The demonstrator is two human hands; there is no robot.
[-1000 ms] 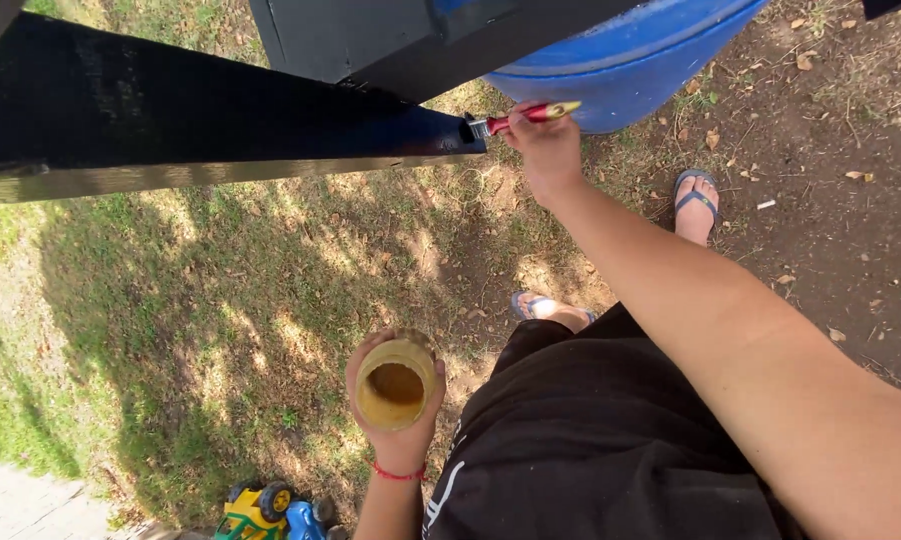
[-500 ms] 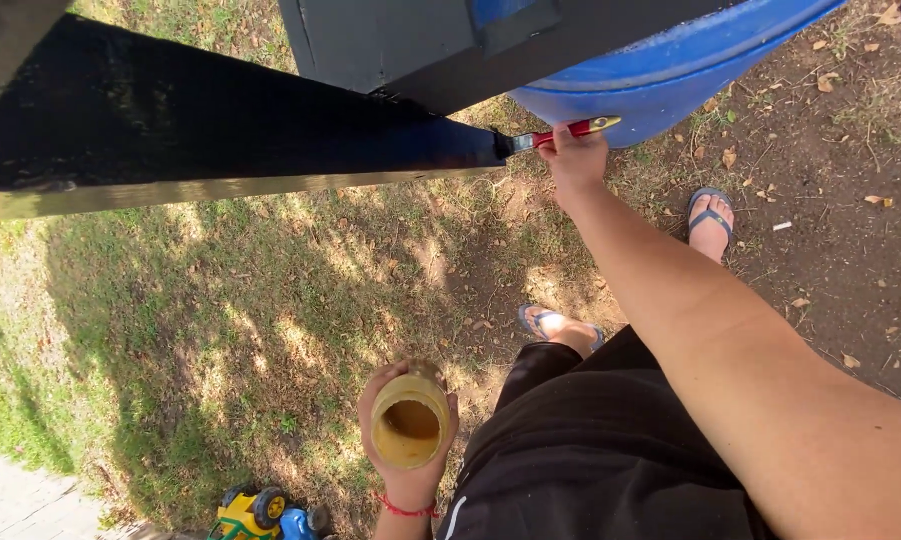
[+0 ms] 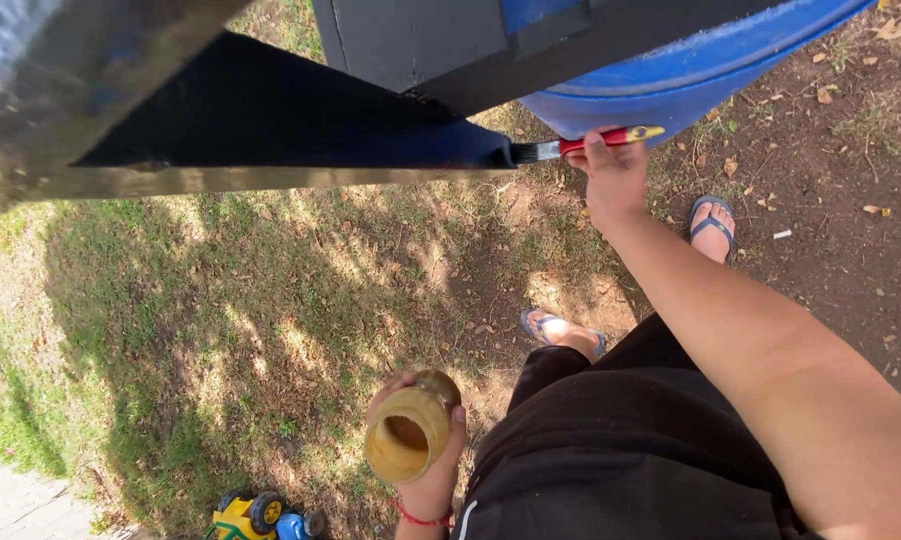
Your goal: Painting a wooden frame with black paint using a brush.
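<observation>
Jar (image 3: pixel 410 430), tan and open-mouthed, sits low in the frame's centre, gripped by the left hand (image 3: pixel 432 478); its contents are too dark to tell. Grass and bare dirt lie below, a blue barrel (image 3: pixel 690 75) upper right. Right hand (image 3: pixel 615 175) clasps a red-handled brush (image 3: pixel 580 146), bristles touching the black beam (image 3: pixel 270 130).
</observation>
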